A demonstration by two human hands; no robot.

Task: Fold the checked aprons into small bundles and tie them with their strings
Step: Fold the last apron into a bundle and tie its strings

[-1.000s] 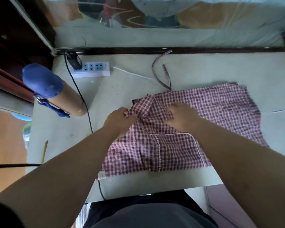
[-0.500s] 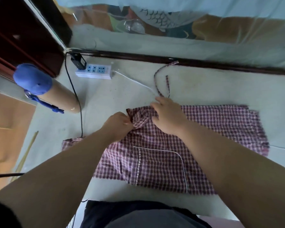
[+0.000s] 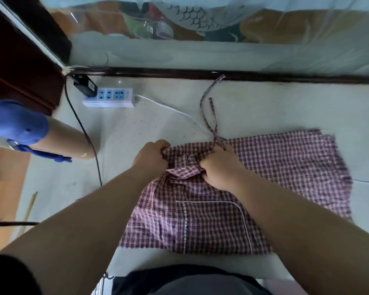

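We look down on a pale tabletop (image 3: 285, 107) where a pink-and-white checked apron (image 3: 275, 167) lies mostly flat and reaches the near edge. Its piped pocket (image 3: 213, 226) faces up. Both hands work at the apron's far left corner. The left hand (image 3: 151, 158) is clenched on a bunch of cloth at that corner, and the right hand (image 3: 219, 169), just beside it, pinches a raised fold. Two strings (image 3: 207, 109) trail loose from there toward the far edge. We judge the task barely begun: only a first fold is forming, and the bundling and tying are left to do. A white power strip (image 3: 109, 97) sits by the far left corner. We can read no brand, label or writing anywhere.
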